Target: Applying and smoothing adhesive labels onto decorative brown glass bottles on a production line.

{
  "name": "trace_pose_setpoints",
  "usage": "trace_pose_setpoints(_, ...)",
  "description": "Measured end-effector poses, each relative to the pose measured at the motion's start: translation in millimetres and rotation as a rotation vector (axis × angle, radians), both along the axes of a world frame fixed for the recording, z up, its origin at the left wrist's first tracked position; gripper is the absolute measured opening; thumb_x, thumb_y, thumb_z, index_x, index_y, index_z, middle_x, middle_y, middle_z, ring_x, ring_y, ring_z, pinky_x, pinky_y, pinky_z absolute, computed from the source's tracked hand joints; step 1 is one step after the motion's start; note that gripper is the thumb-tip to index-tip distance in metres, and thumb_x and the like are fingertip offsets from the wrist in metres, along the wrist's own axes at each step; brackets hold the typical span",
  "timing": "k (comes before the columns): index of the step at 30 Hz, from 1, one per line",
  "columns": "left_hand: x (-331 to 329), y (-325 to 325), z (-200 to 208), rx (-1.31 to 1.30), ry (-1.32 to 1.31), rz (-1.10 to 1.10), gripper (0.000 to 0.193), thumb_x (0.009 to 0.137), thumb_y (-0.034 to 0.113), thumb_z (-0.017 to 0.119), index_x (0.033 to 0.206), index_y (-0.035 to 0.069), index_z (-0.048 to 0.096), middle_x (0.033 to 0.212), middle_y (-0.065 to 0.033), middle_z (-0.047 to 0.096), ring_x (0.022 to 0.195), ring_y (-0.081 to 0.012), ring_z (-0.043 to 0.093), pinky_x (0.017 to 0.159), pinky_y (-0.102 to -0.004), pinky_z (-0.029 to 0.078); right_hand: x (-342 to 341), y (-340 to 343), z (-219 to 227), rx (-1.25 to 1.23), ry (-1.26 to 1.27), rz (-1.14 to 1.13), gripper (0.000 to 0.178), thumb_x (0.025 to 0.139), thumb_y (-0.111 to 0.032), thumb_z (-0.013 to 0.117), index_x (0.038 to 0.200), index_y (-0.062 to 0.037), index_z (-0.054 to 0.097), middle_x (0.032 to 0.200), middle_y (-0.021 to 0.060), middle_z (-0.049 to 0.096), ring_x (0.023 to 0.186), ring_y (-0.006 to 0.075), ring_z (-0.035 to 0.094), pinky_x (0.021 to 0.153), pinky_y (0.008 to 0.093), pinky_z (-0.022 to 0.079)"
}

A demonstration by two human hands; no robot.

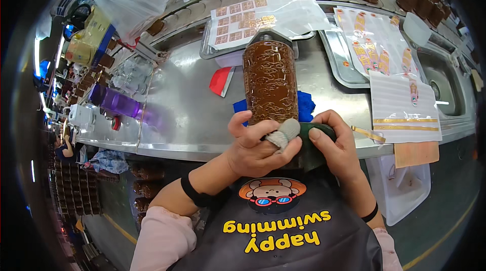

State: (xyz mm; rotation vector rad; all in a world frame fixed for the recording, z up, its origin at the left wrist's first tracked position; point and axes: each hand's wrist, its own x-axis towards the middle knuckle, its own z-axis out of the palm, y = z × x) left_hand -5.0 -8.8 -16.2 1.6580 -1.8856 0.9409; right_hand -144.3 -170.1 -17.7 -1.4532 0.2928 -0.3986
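Note:
A glossy brown jar (271, 81) with a raised pattern over its side lies lengthwise before me, its dark faceted end (270, 36) pointing away. Blue cloth (306, 106) shows on both sides beneath it. At the jar's near end my left hand (260, 144) is closed with bent fingers. Grey-white covering (288, 130) shows at its fingertips; what they grip is hidden. My right hand (336, 142) pinches a dark green flat piece (315, 142) between thumb and fingers, close beside the left fingertips.
Left of the jar lies a red and white scraper-like piece (221, 81). Farther left is a purple bottle (116, 101). Trays (349, 76) with printed sheets (374, 43) stand behind and right, near a sink (445, 86). Gold strips (407, 124) lie on a white pad (400, 101).

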Motion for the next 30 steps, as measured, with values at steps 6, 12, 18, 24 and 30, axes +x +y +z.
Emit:
trace_pose_setpoints(6, 3, 24, -2, -0.017, 0.28, 0.097, 0.035, 0.068, 0.001, 0.066, 0.097, 0.021, 0.065, 0.099, -0.0005, 0.062, 0.102, -0.0252, 0.048, 0.104, -0.052, 0.024, -5, -5, -6, 0.022, 0.017, -0.062, 0.018, 0.087, -0.015, 0.063, 0.095, -0.0007, 0.055, 0.082, 0.0015, 0.058, 0.075, 0.0066, 0.051, 0.067, 0.0229, 0.043)
trace_pose_setpoints(12, 3, 13, 4, -0.032, 0.191, 0.024, 0.031, 0.066, 0.003, 0.068, 0.092, 0.02, 0.065, 0.09, 0.0002, 0.064, 0.096, -0.0231, 0.049, 0.102, -0.0527, 0.025, -1, -2, -3, 0.029, 0.002, -0.057, 0.016, 0.088, -0.014, 0.062, 0.095, -0.0012, 0.055, 0.081, 0.0005, 0.057, 0.074, 0.0059, 0.05, 0.066, 0.0226, 0.043)
trace_pose_setpoints(18, 2, 1, 4, -0.041, 0.136, -0.057, 0.027, 0.065, 0.006, 0.069, 0.088, 0.019, 0.065, 0.088, 0.0015, 0.064, 0.091, -0.0217, 0.051, 0.102, -0.0525, 0.025, 2, 6, 8, 0.032, -0.005, -0.128, 0.017, 0.089, -0.015, 0.062, 0.095, -0.0014, 0.054, 0.081, 0.0002, 0.057, 0.073, 0.0052, 0.05, 0.065, 0.0228, 0.043)
trace_pose_setpoints(24, 4, 29, -5, -0.09, 0.307, 0.081, 0.029, 0.07, 0.003, 0.066, 0.095, 0.018, 0.065, 0.09, -0.0008, 0.064, 0.095, -0.0239, 0.051, 0.104, -0.0508, 0.024, 29, 22, 29, -0.292, -0.082, -0.186, 0.019, 0.086, -0.014, 0.062, 0.097, 0.0005, 0.055, 0.077, 0.0122, 0.061, 0.071, 0.0182, 0.06, 0.066, 0.0322, 0.048)
trace_pose_setpoints(30, 10, 37, -14, -0.136, 0.33, 0.11, 0.033, 0.068, 0.004, 0.068, 0.097, 0.02, 0.065, 0.087, 0.0004, 0.063, 0.096, -0.0234, 0.051, 0.104, -0.0499, 0.024, 22, 13, 14, -0.19, 0.019, -0.232, 0.017, 0.088, -0.015, 0.06, 0.094, 0.0003, 0.056, 0.075, 0.0096, 0.061, 0.07, 0.0144, 0.058, 0.065, 0.031, 0.048)
